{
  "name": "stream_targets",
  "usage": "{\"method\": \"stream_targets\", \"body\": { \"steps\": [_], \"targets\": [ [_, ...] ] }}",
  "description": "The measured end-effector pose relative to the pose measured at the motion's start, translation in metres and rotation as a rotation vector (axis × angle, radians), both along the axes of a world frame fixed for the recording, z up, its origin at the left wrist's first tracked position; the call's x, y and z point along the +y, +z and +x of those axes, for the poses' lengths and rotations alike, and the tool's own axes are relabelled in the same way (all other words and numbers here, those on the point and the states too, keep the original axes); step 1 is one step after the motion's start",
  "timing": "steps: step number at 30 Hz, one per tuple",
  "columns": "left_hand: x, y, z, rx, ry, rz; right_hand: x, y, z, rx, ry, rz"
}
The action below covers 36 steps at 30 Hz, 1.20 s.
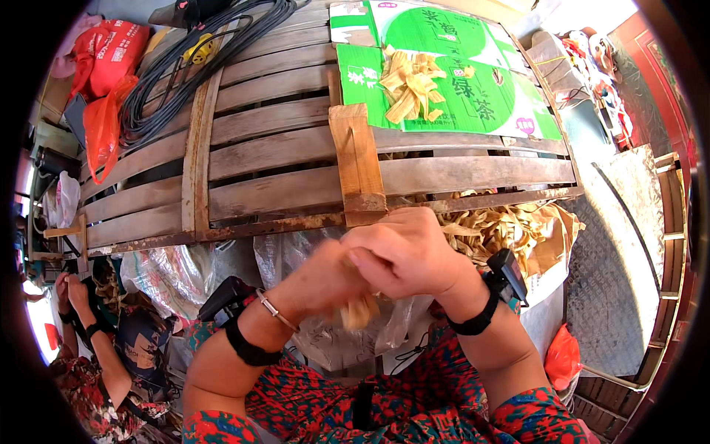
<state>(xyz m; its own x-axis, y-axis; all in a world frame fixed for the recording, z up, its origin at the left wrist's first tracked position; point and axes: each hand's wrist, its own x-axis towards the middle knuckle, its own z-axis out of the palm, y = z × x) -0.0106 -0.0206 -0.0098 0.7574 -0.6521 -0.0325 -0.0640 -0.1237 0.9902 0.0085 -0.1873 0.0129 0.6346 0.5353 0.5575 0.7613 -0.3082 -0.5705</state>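
Note:
In front of the bench edge my two hands meet. My right hand (pixel 405 251) is closed in a fist, its knuckles up, just below a wooden block (pixel 357 159) with a small peg on it. Pressed against it, my left hand (pixel 318 277) is smeared by motion, and its fingers are hidden. A blurred tan strip (pixel 360 311) hangs out below the hands, seemingly from the right fist. Straw-coloured dried strips (pixel 410 85) lie in a small pile on a flattened green and white carton (pixel 481 89). More curled strips (pixel 492 233) fill a bag under the bench, right of my hands.
The slatted bench (pixel 274 159) has a rusty metal edge. Black cable (pixel 166 81) lies coiled there beside red plastic bags (pixel 111 55). Clear plastic sheeting (pixel 333 340) hangs near my lap. At lower left, another person's hands (pixel 70 292) are close together. A red bag (pixel 563 355) sits at right.

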Motion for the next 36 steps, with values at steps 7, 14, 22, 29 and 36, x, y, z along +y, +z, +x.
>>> {"method": "stream_targets", "body": {
  "steps": [7,14,22,29,36],
  "targets": [
    [0.019,0.044,0.000,0.783,-0.304,-0.495,-0.017,0.013,-0.001,0.570,-0.139,0.017],
    [0.013,0.034,0.009,-0.903,0.058,0.385,-0.034,0.014,-0.002,1.473,0.132,0.027],
    [0.015,0.023,0.010,-1.039,0.487,0.240,-0.001,-0.003,-0.018,1.267,-0.177,0.727],
    [0.023,0.015,0.010,-0.609,0.362,0.352,-0.004,-0.001,-0.016,0.729,-0.202,0.116],
    [0.019,0.016,0.010,-0.628,0.309,0.327,0.002,-0.011,-0.011,0.663,-0.248,-0.125]
  ]
}}
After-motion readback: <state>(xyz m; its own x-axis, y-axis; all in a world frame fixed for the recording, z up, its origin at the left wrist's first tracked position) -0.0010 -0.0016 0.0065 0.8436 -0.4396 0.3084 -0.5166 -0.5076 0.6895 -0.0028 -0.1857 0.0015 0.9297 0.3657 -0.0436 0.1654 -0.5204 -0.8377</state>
